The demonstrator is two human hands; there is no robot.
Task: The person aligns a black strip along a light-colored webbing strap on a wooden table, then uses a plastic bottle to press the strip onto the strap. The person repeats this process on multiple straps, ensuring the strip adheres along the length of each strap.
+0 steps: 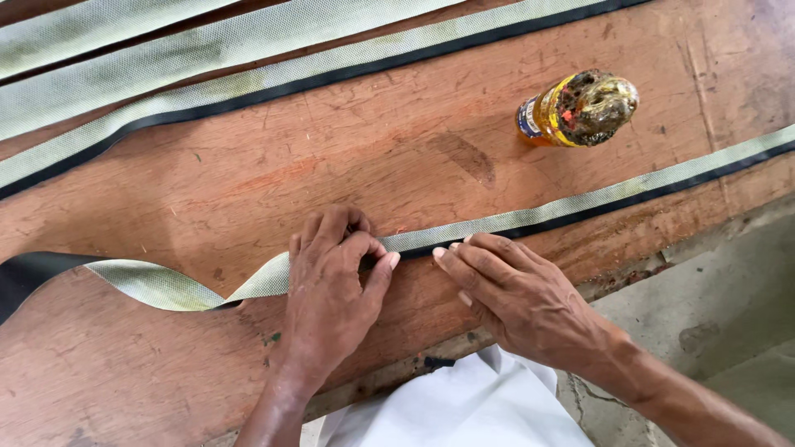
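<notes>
At the far left I see the strip (166,285) curl up off the bench (348,157): its black underside shows at the edge of the view, then it twists over so the pale green woven face turns up. From there it runs flat along the near part of the wooden surface, rising slightly to the right.

My left hand (327,290) lies on top of that strip, palm down. Its fingers (348,228) are curled together and the thumb is drawn in toward them, pinching the strip's black edge just where it passes under the hand.

Just beside it, my right hand (517,294) rests with the fingers held together and nearly straight, their tips touching the lower edge of the strip. The two thumbs are near each other but apart.

Past the right hand the strip goes on to the right edge of the view, its dark border along the near side.

Beyond it, well apart, a small yellow bottle (551,116) with a grimy, crusted top lies on the wood.

Along the far side, more strips (248,37) of the same pale green material lie in parallel.

Below the bench edge I see white cloth (464,406) and a grey floor (704,306).
</notes>
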